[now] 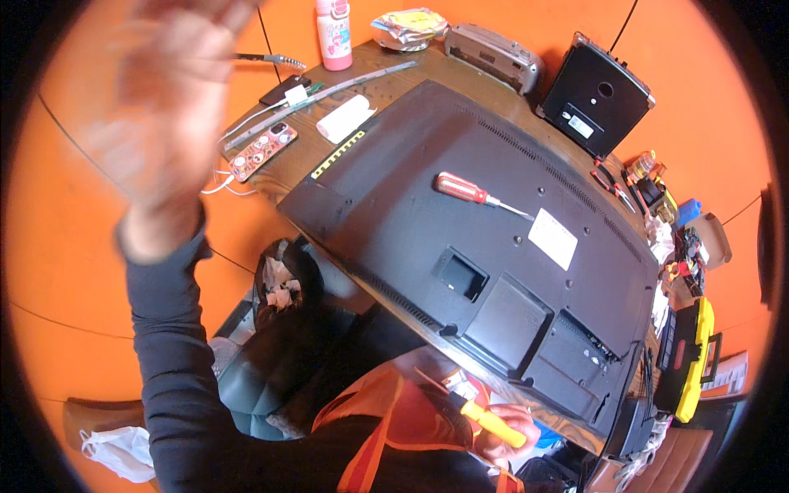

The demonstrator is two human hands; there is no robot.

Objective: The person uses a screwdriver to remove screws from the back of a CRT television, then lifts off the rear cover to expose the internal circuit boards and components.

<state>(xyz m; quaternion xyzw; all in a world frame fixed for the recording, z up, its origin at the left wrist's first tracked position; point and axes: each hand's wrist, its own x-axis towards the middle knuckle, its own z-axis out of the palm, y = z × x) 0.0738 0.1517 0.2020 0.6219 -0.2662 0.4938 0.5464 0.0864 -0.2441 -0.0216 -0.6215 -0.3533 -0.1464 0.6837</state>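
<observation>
My left hand [168, 107] is raised high at the upper left, blurred, fingers apart and holding nothing. My right hand [505, 431] sits low near my chest, closed around a yellow-handled screwdriver [491, 421]. A large black flat-screen television [493, 255] lies face down on the wooden table [386, 62], its back panel up. On that panel rests a red-handled screwdriver [468, 191] beside a white label [552, 238].
A pink bottle [334, 33], white roll [343, 119], patterned phone [263, 149] and long ruler [329, 90] lie at the table's far left. A grey radio [493, 53], black box device [596, 97] and yellow-black tool case [689, 357] stand around the television. Orange floor surrounds everything.
</observation>
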